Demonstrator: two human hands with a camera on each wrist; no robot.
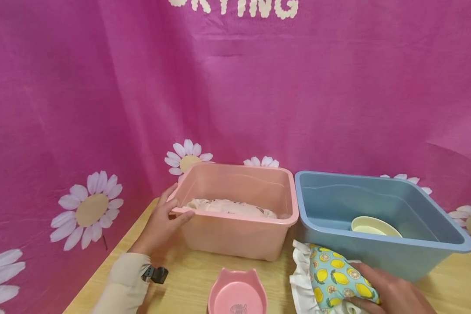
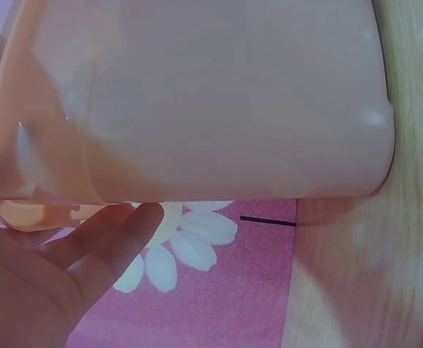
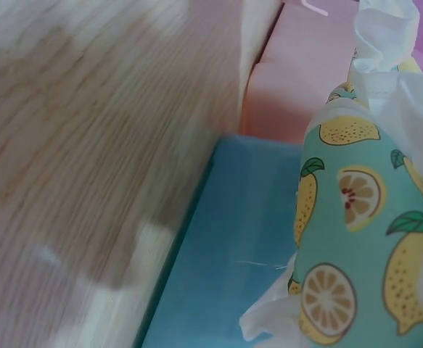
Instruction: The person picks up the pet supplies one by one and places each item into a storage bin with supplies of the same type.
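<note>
Grasping lemon-print cloth, low before the blue bin

Nearest me on the tabletop (image 1: 184, 292), a pink dish (image 1: 237, 296) with two pointed ears sits between my two hands, touched by neither. Right of it, my right hand (image 1: 396, 292) is the occupied grip: fingers and thumb pinch the lemon-print cloth (image 1: 333, 274) at its right end. The cloth lies to the left of that grip, bunched, its longer line running roughly sideways from the white ruffle to my fingers. I cannot tell whether its underside rests on the wood.

The relation I judge weightiest is height: the cloth is in front of the blue bin (image 1: 396, 257), below its near rim, so the wall stands between cloth and opening. My right hand is clearly the nearer one; whether the fabric touches that wall I cannot tell.

Farther left, my left hand (image 1: 161, 226) holds the pink bin (image 1: 227, 235) at its near left corner, thumb at the front rim, fingers along the side.

Inside the pink bin lies a pale cloth (image 1: 235, 207); inside the blue one, a cream dish (image 1: 377, 224). Behind both hangs a magenta curtain (image 1: 259, 109) with white flowers.
</note>
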